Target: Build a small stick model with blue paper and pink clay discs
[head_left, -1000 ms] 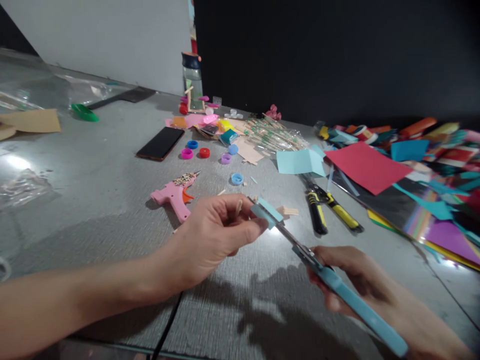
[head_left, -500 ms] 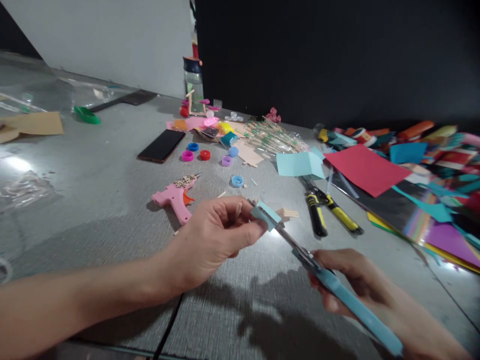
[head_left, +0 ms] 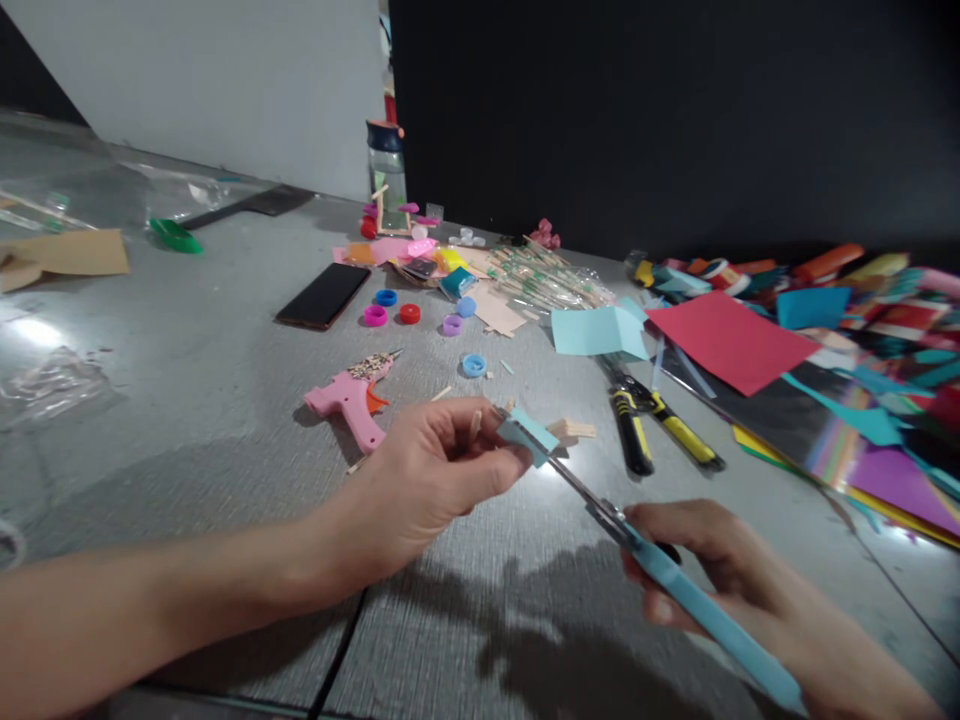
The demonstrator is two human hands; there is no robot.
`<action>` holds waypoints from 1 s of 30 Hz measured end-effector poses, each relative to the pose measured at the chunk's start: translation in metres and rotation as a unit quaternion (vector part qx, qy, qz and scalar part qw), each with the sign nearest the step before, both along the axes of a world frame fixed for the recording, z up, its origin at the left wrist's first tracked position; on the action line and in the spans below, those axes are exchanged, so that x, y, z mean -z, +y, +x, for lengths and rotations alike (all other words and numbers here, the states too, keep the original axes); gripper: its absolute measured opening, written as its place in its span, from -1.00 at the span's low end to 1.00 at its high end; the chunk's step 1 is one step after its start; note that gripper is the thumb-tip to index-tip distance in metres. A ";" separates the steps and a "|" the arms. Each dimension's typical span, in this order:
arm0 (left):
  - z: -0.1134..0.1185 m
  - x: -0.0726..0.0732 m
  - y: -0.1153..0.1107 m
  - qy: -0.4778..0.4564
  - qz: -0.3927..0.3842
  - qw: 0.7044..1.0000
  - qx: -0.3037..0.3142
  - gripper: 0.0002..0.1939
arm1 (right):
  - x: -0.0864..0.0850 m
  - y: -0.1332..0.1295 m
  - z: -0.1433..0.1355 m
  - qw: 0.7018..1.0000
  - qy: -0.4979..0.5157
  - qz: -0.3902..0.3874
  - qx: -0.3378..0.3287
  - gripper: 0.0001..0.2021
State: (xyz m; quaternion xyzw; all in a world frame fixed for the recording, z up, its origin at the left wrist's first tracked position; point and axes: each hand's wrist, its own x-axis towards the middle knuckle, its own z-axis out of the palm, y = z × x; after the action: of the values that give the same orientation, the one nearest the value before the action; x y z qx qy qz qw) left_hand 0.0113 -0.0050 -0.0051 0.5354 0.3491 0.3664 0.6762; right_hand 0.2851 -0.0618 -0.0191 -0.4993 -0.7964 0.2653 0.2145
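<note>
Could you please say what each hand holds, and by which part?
The right hand holds scissors by the blue handle; the left hand pinches blue paper near its left edge. A wooden stick shows among those fingers.

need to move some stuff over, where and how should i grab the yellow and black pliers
Take the pliers by both handles, probably from the near side and slightly above. The handles splay toward the person, while the metal head points away, toward the folded light blue paper. The right hand is nearer, but it holds scissors.
</note>
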 end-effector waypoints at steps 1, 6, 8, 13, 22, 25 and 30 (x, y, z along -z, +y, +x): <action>0.000 0.001 0.000 -0.005 0.000 1.000 0.001 -0.89 | 0.001 0.000 0.001 1.000 0.003 -0.015 -0.006 -0.45; -0.001 0.001 -0.001 0.001 -0.007 1.000 0.002 -0.91 | 0.004 0.002 0.004 0.998 0.014 -0.067 -0.017 -0.51; -0.002 0.000 -0.001 0.006 -0.011 1.000 0.008 -0.91 | 0.003 0.003 0.005 0.997 0.018 -0.071 -0.021 -0.51; -0.003 -0.001 -0.001 0.016 -0.017 1.000 0.010 -0.92 | 0.005 0.003 0.007 0.996 0.026 -0.079 -0.028 -0.53; -0.003 -0.004 0.000 0.017 -0.007 1.000 0.012 -0.90 | 0.003 0.006 0.005 0.995 0.053 -0.062 -0.051 -0.49; -0.003 -0.003 0.000 0.026 -0.003 1.000 0.012 -0.88 | -0.001 0.005 0.003 0.995 0.042 -0.072 -0.048 -0.48; -0.002 -0.002 0.001 0.032 -0.005 0.999 0.011 -0.87 | -0.001 0.005 0.002 0.995 0.036 -0.080 -0.044 -0.51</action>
State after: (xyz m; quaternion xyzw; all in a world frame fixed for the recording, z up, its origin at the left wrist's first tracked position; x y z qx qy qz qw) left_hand 0.0094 -0.0038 -0.0027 0.5474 0.3663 0.3402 0.6711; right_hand 0.2871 -0.0566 -0.0179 -0.4696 -0.7854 0.3553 0.1908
